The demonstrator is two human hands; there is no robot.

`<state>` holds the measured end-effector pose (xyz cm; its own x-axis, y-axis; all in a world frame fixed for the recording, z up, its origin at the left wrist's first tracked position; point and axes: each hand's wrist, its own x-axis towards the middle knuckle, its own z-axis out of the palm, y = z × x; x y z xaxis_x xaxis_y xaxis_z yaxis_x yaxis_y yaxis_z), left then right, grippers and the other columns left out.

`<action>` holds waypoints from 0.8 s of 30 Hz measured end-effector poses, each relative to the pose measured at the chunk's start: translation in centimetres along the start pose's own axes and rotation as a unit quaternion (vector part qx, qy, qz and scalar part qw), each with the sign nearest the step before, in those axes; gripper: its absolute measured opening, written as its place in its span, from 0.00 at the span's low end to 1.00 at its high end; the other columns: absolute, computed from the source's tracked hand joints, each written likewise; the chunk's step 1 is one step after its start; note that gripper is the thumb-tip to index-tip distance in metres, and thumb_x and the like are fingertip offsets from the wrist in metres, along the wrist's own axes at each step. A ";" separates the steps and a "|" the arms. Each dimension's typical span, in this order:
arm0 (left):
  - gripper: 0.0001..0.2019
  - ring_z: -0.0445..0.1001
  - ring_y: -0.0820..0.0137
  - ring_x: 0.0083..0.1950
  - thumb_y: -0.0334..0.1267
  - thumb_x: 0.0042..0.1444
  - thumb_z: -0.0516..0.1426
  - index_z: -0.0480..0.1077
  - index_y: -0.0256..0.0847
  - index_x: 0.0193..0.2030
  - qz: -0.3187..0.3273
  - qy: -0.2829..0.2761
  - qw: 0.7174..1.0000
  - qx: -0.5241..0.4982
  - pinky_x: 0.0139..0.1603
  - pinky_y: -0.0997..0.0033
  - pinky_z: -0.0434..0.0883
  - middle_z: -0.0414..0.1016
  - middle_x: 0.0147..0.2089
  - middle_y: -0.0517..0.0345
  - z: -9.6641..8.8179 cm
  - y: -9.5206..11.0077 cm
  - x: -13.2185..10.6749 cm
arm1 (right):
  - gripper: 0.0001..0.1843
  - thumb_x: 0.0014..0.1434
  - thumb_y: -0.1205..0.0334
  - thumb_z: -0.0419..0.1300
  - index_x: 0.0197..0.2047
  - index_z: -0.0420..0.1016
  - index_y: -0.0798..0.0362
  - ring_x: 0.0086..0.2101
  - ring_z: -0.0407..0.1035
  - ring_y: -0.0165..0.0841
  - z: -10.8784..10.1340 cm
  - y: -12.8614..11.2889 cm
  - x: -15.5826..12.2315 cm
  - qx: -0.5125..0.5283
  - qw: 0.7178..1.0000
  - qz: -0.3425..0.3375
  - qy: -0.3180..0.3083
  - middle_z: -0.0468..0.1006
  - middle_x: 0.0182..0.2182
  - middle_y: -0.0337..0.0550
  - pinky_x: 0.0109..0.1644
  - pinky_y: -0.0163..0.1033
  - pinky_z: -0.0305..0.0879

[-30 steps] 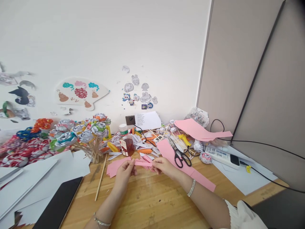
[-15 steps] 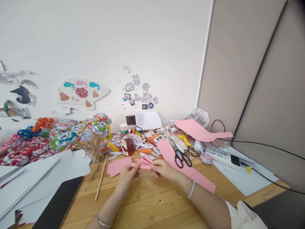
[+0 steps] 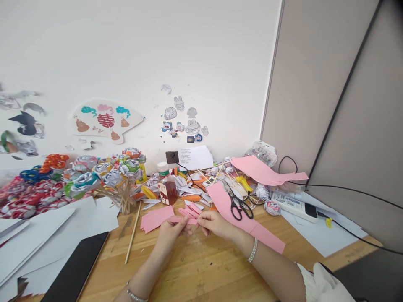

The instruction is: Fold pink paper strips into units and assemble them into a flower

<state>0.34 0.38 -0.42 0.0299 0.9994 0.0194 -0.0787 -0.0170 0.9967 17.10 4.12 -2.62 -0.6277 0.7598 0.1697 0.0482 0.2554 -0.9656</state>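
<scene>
Over the wooden desk, my left hand and my right hand pinch the two ends of a small folded pink paper strip. Both hands are closed on it, fingertips nearly meeting. Flat pink paper pieces lie just behind my left hand. A long pink paper strip runs under my right wrist. Black-handled scissors rest on that strip, just right of my right hand.
Paper roses on sticks and red paper flowers crowd the left. A glue bottle, a wooden skewer, white sheets, a black tablet, a power strip with cables and a pink sheet lie around. A partition stands at right.
My hands have drawn closer together along the pink strip, the left hand shifting slightly right. The camera view dipped a little.
</scene>
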 end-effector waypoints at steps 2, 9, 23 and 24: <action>0.16 0.71 0.72 0.19 0.48 0.37 0.63 0.71 0.35 0.18 -0.003 0.011 1.000 0.001 0.23 0.74 0.69 0.72 0.16 0.61 0.0 0.1 -0.1 | 0.18 0.56 0.50 0.51 0.29 0.69 0.57 0.17 0.57 0.24 0.0 -0.2 -0.1 -0.003 1.000 0.001 -0.001 0.63 0.14 0.32 0.22 0.29 0.54; 0.20 0.71 0.71 0.18 0.54 0.34 0.61 0.68 0.36 0.19 0.000 0.078 0.997 -0.024 0.23 0.71 0.70 0.72 0.17 0.60 -1.2 0.1 0.8 | 0.18 0.55 0.50 0.51 0.27 0.70 0.57 0.17 0.56 0.24 -0.5 0.0 0.3 -0.023 0.999 -0.017 0.046 0.63 0.14 0.33 0.21 0.30 0.52; 0.13 0.71 0.53 0.45 0.37 0.42 0.54 0.72 0.36 0.35 0.075 0.083 0.789 0.604 0.43 0.62 0.64 0.75 0.43 0.41 -6.7 -0.9 2.2 | 0.13 0.52 0.64 0.52 0.38 0.76 0.51 0.26 0.64 0.29 -1.7 -0.3 0.0 -0.308 0.933 0.042 0.181 0.76 0.27 0.40 0.27 0.31 0.52; 0.10 0.72 0.54 0.42 0.38 0.42 0.54 0.72 0.38 0.30 0.080 0.086 0.797 0.592 0.42 0.62 0.64 0.77 0.39 0.43 -6.9 -1.3 2.4 | 0.13 0.52 0.65 0.52 0.37 0.76 0.51 0.26 0.65 0.30 -1.7 -0.4 -0.1 -0.319 0.929 0.042 0.181 0.76 0.28 0.41 0.28 0.31 0.52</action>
<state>-6.39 3.01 -2.23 -0.0317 0.9690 0.2449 0.9315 -0.0602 0.3586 18.43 4.99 -1.90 -0.3032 0.9150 0.2663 0.6086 0.4010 -0.6847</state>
